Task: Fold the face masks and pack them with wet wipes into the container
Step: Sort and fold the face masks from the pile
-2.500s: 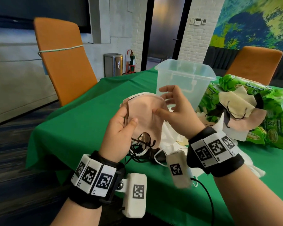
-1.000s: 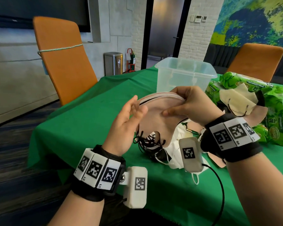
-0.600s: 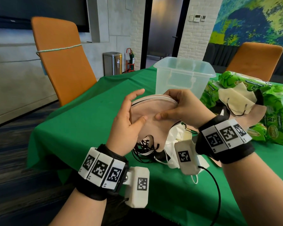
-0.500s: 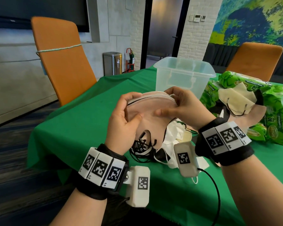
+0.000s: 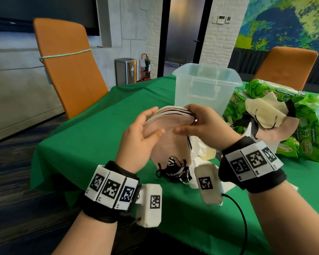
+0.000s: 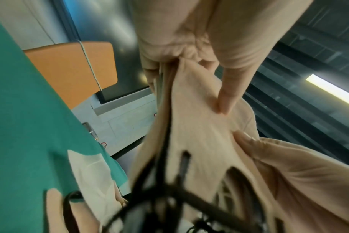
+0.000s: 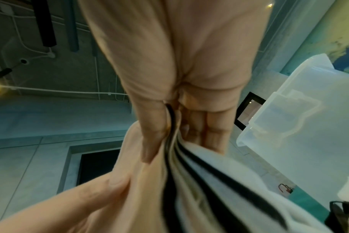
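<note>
Left hand (image 5: pixel 140 137): pinches the stack of masks (image 5: pixel 170 133).
Right hand (image 5: pixel 203 124): grips the stack's top edge.
Container (image 5: pixel 206 87): behind.

open container (image 5: pixel 206 85) just behind raised masks (image 5: pixel 170 126)

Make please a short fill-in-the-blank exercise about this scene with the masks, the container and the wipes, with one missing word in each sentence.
1. Both hands hold a stack of beige face masks above the ____ tablecloth.
2. The clear plastic container behind the stack has no ____ on it.
3. Loose masks lie on top of the green packs of wet ____.
4. The two chairs at the table are ____ in colour.

Missing words: green; lid; wipes; orange
</note>
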`<state>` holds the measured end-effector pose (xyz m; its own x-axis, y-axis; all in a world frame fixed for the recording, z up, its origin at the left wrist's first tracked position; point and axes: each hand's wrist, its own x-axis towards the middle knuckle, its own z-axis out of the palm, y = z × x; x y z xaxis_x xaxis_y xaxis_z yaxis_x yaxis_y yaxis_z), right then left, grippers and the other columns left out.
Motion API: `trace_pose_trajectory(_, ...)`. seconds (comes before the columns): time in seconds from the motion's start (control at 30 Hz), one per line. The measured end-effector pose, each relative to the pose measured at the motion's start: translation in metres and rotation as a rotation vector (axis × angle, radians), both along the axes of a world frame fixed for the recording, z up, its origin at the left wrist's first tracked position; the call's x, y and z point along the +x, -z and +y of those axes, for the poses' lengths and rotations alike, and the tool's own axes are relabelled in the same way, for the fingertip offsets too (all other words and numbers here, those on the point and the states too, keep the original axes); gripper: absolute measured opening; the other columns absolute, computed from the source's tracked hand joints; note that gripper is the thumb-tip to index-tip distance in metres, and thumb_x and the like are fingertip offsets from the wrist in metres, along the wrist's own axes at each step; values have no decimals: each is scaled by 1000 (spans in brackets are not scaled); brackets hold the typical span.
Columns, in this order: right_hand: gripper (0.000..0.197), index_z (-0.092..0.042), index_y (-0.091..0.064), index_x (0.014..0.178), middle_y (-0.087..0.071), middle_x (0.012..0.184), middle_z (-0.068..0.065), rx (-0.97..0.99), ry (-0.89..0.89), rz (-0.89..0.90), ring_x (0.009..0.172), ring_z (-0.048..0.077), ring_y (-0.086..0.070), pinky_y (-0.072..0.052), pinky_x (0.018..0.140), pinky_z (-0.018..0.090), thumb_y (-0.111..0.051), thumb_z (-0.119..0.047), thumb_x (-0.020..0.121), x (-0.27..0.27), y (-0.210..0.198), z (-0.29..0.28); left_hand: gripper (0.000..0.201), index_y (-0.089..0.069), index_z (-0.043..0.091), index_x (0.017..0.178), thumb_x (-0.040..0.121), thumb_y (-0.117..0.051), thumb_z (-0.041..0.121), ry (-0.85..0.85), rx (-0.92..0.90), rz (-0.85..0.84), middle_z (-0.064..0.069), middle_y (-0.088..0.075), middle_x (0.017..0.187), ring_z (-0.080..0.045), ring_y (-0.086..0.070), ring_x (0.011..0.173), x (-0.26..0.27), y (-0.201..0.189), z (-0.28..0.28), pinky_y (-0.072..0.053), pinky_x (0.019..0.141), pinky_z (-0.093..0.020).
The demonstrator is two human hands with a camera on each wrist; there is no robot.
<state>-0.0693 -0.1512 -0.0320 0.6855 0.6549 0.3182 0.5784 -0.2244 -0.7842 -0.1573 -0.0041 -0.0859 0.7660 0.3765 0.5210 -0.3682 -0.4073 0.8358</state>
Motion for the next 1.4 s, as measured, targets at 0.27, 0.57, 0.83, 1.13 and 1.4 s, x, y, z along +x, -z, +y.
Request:
trace_pose_trajectory(0.27, 30, -2, -66, 89, -69, 90, 20, 109, 80, -19, 87, 42, -63, -49, 78, 57, -74, -26, 73, -4, 14, 1, 32, -49, 10, 124, 93, -54, 13, 3, 197, 72, -2, -64, 111, -15, -58, 101, -4, 6, -5, -41, 79, -12)
trace_pose_trajectory(0.57, 37, -4, -54, 107, -64, 99, 12, -164, -6, -129, 90, 26, -60, -47, 82, 49, -70, -21, 79, -9, 23, 0, 27, -53, 31, 97, 72, -64, 27, -88, -101, -57, 13, -65, 91, -5, -62, 83, -2, 6, -1, -48, 80, -21)
trace_pose_trajectory(0.83, 27, -5, -62, 100, -67, 92, 10, -197, -47, -146, 84, 26, -61, -49, 78, 41, -72, -16, 77, -14, 15, -3, 28, -67, 21, 91, 65, -73, 26, 104, -152, 21, 2, -73, 91, -15, -69, 84, -3, 5, 7, -55, 85, -40)
trace_pose_trajectory(1.13, 29, -10, -62, 82, -63, 76, 4, -61, -50, 88, 67, 11, -55, -46, 65, 22, -57, 17, 72, -21, 11, -19, 29, -65, 26, 86, 62, -82, 29, 65, -104, -68, 14, -71, 78, -2, -65, 76, -7, -21, 33, -52, 73, -23)
trace_pose_trajectory(1.4, 34, -9, -56, 89, -62, 76, -1, 2, -101, 117, 64, 7, -55, -47, 65, 20, -61, 18, 68, -22, 7, -20, 45, -61, 29, 91, 54, -84, 41, 97, -88, -96, 14, -70, 85, -1, -65, 80, 0, -38, 37, -51, 72, -20)
